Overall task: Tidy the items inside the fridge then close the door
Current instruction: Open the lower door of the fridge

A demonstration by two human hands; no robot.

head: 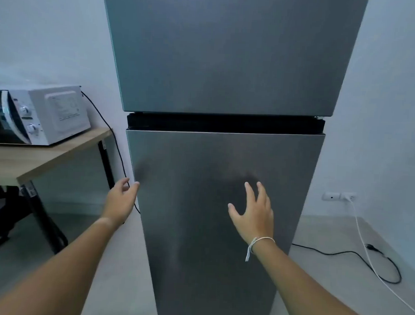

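Observation:
A tall grey two-door fridge stands straight ahead. Its upper door (230, 53) and lower door (198, 228) are both closed, so nothing inside shows. My left hand (120, 198) is at the left edge of the lower door, fingers apart, fingertips touching or nearly touching that edge. My right hand (253, 211) hovers in front of the middle of the lower door with fingers spread, holding nothing; whether it touches the door I cannot tell. A white string bracelet circles my right wrist.
A white microwave (39, 115) sits on a wooden table (18, 159) with black legs at the left. Its black cable (117, 148) runs down beside the fridge. A wall socket (339, 196), a white cable and a black cable (364, 257) lie on the floor at the right.

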